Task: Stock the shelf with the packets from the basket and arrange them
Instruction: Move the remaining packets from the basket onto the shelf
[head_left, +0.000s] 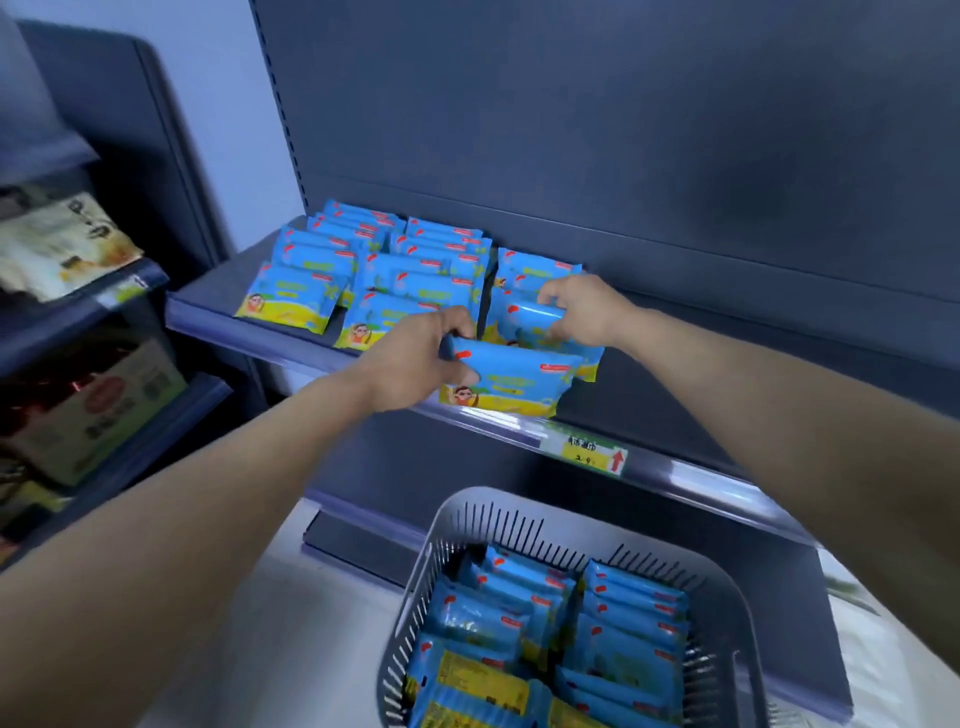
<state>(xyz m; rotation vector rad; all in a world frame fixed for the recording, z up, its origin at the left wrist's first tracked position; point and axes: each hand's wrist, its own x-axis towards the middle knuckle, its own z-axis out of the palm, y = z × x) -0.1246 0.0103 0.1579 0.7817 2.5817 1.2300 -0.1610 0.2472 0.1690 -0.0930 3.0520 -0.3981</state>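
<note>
Nearest to us, the basket (470, 501) stands on a pale surface below the shelf. It holds many blue-and-yellow packets (545, 618), so we judge the stocking far from complete.

Above it, our left hand (415, 358) holds the front packet (514, 379), with fingers curled round its left end. This packet sits at the shelf lip (291, 340), and its lower edge overlaps the rail. Just behind, our right hand (582, 312) pinches the top edge of a second packet (524, 312) between thumb and fingers, in the third row being built.

Hazards from this position:
- If released now, the front packet may tip forward off the lip, because part of it overhangs.
- The film wrappers look slick. A push from either hand may slide the leaning rows (332, 270) to the left out of line.
- The third row has few packets behind it, so it may fall backward.

The shelf deck is dark blue-grey and bare to the right of the hands. A yellow price label (595, 453) sits in the front rail. Behind it rises a plain dark back panel (623, 130). At far left, neighbouring shelving (88, 312) carries other goods, which are blurred.
</note>
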